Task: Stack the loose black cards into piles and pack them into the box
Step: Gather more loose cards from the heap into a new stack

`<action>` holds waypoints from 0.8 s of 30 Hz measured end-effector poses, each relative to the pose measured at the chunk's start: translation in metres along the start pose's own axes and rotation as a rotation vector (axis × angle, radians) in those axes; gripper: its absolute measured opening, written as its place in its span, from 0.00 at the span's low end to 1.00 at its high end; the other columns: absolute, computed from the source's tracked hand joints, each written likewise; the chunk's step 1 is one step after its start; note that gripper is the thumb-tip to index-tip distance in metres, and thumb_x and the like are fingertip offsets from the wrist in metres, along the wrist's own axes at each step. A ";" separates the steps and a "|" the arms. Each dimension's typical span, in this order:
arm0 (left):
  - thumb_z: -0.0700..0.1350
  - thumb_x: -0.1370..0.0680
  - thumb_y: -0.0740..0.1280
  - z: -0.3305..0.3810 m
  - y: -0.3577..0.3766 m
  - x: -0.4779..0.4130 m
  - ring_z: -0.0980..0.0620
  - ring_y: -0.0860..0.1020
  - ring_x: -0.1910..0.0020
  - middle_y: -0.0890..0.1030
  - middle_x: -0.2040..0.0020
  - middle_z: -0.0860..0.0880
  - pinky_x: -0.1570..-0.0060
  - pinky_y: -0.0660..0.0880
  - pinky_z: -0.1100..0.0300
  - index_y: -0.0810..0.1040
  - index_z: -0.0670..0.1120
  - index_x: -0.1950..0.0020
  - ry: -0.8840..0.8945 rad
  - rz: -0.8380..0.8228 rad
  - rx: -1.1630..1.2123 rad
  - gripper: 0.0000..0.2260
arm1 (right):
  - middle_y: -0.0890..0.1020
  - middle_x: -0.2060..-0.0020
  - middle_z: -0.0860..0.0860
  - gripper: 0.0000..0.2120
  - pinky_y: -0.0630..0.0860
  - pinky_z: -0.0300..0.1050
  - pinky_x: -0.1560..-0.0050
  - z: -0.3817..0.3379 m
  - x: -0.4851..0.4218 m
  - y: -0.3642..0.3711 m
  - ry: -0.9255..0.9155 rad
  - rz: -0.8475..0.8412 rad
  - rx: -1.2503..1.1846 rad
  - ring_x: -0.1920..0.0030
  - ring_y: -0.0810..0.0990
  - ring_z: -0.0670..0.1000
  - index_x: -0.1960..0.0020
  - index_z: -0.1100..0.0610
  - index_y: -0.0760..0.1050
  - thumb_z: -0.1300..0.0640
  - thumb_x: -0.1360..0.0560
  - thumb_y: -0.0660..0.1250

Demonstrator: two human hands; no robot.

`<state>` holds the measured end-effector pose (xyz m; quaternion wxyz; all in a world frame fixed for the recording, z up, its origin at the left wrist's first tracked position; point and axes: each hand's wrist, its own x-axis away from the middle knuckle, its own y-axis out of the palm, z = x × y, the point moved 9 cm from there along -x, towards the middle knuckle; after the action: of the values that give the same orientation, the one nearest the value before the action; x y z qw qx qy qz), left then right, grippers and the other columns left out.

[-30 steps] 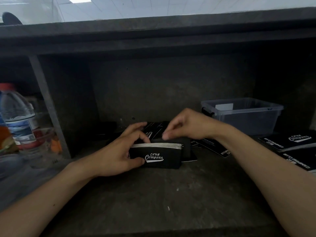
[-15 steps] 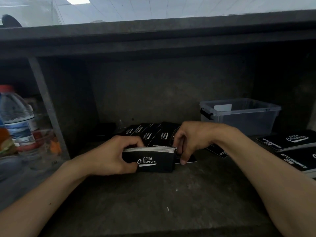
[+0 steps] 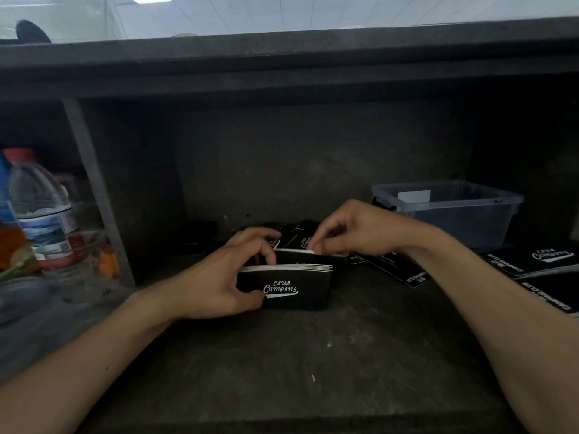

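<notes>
Left hand (image 3: 219,277): curled round the left end of the stack (image 3: 291,291), thumb on its front face, fingers hooked over the top edge
Right hand (image 3: 354,233): thumb and fingertips pinch a card (image 3: 296,250) at its white upper edge, just behind the stack at twelve o'clock; the two hands are near each other but apart
Change: half a second ago the right hand lay lower, fingers down against the stack's right end; now it is raised behind the stack with the card, while the left hand's grip looks the same
Stack pose: stands on its long edge on the desk (image 3: 282,371), long axis running nine to three o'clock, printed face toward the person, white "CLUB Camping" script upright
Stack make: thin matte black rectangles, their white cut edges showing as fine stripes along the top
Loose cards (image 3: 391,267): flat and askew at three o'clock of the stack, more behind it at twelve
Box (image 3: 448,214): clear plastic tub with a rounded rim, at two o'clock, well apart from the stack
Flat piles (image 3: 532,260): black, logo up, at three o'clock by the right edge
Desk: dark, rough, scuffed
Bottle (image 3: 37,208): clear plastic, red cap, at nine o'clock
</notes>
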<state>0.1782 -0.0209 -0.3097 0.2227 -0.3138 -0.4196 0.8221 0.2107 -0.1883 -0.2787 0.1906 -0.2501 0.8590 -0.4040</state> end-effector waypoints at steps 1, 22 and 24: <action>0.42 0.28 0.75 0.000 0.002 -0.001 0.57 0.78 0.38 0.76 0.35 0.58 0.46 0.81 0.53 0.73 0.57 0.46 -0.007 -0.006 0.043 0.18 | 0.86 0.53 0.54 0.08 0.79 0.43 0.53 -0.002 0.000 0.011 0.005 -0.069 -0.041 0.55 0.83 0.51 0.46 0.54 0.83 0.58 0.24 0.70; 0.43 0.24 0.73 0.004 -0.002 0.000 0.55 0.83 0.41 0.83 0.39 0.57 0.41 0.80 0.49 0.80 0.52 0.32 0.043 0.000 -0.024 0.20 | 0.70 0.28 0.50 0.27 0.66 0.42 0.31 0.063 -0.036 0.013 0.169 0.051 0.524 0.30 0.69 0.51 0.28 0.46 0.69 0.50 0.25 0.69; 0.41 0.23 0.73 0.003 -0.002 -0.001 0.54 0.83 0.42 0.84 0.40 0.56 0.43 0.81 0.48 0.80 0.53 0.32 0.043 -0.007 -0.019 0.20 | 0.75 0.33 0.49 0.26 0.69 0.42 0.34 0.063 -0.035 0.005 0.170 0.094 0.505 0.34 0.74 0.49 0.31 0.48 0.73 0.49 0.27 0.72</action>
<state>0.1766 -0.0222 -0.3067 0.2315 -0.3319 -0.4236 0.8104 0.2710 -0.2026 -0.3166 0.1927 -0.1194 0.7546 -0.6158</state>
